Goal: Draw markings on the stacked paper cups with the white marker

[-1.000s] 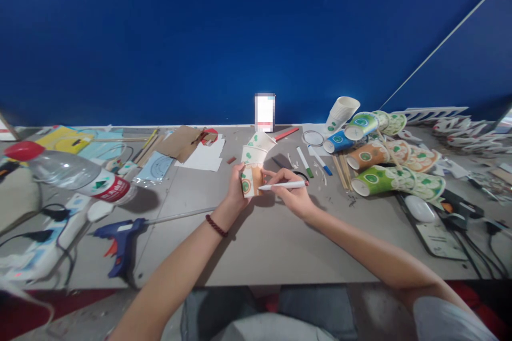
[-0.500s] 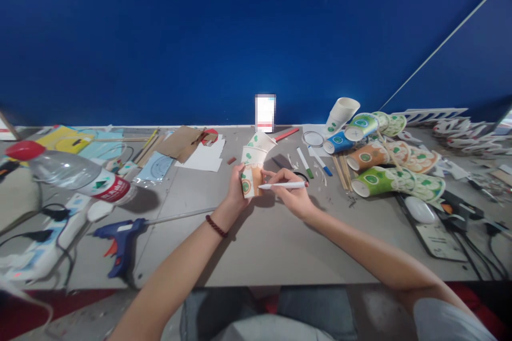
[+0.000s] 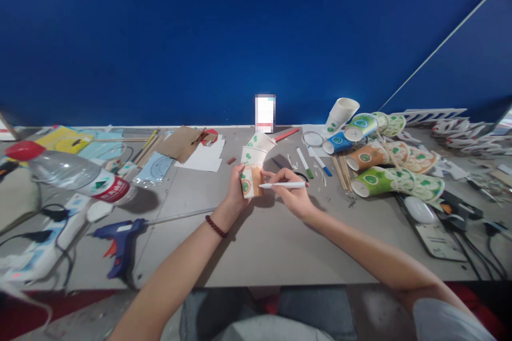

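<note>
My left hand (image 3: 237,187) is wrapped round the orange and white lower cup of a bent stack of paper cups (image 3: 253,155), joined end to end. In my right hand (image 3: 294,192) is a white marker (image 3: 286,185) with a reddish end, held like a pen. Its tip points left and meets, or nearly meets, the orange part of the cup; which of the two I cannot tell. A green-capped marker (image 3: 304,162) and a blue-capped marker (image 3: 321,162) lie on the table beyond my right hand.
At the left are a water bottle (image 3: 72,173), a blue glue gun (image 3: 120,240) and a power strip (image 3: 52,242). Brown cardboard (image 3: 180,144) lies behind my left hand. Joined paper cups (image 3: 400,184) and nested cups (image 3: 343,113) stand at the right. A phone (image 3: 442,240) lies near the front edge.
</note>
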A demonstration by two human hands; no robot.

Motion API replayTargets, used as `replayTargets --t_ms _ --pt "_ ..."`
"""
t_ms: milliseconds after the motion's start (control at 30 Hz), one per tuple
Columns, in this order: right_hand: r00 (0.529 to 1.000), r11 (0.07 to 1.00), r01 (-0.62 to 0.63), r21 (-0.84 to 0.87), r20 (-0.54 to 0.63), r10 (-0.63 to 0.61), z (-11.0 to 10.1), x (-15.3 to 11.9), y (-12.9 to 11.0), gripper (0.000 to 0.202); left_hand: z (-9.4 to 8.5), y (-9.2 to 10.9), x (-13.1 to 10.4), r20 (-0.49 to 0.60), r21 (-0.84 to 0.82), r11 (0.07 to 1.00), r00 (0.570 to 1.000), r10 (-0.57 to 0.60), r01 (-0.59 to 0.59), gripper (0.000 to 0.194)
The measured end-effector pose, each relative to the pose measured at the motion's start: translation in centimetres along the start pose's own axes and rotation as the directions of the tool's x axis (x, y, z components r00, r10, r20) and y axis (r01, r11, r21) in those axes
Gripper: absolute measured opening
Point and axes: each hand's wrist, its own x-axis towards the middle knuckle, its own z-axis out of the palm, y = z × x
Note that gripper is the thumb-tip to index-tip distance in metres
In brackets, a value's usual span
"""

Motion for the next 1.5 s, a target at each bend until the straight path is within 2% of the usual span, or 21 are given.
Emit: replayTargets --t_ms 200,500,733,933,1200,1367,1500 --pt "0.995 1.000 -0.017 -0.022 0.095 0.019 -0.20 -0.21 0.44 0.008 0.25 0.21 -0.31 -0.017 0.022 1.000 1.000 0.003 -0.003 0.030" --pt "1.000 1.000 0.003 -0.006 0.012 -0.003 -0.02 0.03 -0.03 0.007 0.40 0.24 -0.35 -0.021 0.025 1.000 1.000 -0.010 0.011 0.033" --pt "0.996 1.000 -0.014 -0.001 0.093 0.014 -0.22 -0.15 0.38 0.007 0.28 0.19 -0.43 -0.025 0.015 1.000 1.000 0.009 -0.009 0.032" --pt "1.000 1.000 0.008 -0.002 0.010 -0.008 -0.01 0.02 0.06 0.006 0.17 0.07 -0.20 0.001 0.037 0.999 1.000 0.020 -0.020 0.035" --pt "0.997 0.999 -0.051 0.002 0.062 0.051 -0.13 0.08 0.02 0.009 -0.14 0.04 0.01 -0.021 0.017 1.000 1.000 0.007 -0.007 0.028" --pt "1.000 1.000 -0.007 -0.026 0.018 0.007 -0.30 0.22 -0.26 0.006 0.18 0.09 -0.10 -0.014 0.048 0.999 1.000 0.000 0.001 0.032" --pt "0.998 0.998 0.035 -0.056 -0.045 -0.038 -0.57 0.33 -0.17 0.009 0.09 -0.21 -0.15 0.033 0.085 0.996 0.999 0.012 -0.015 0.038"
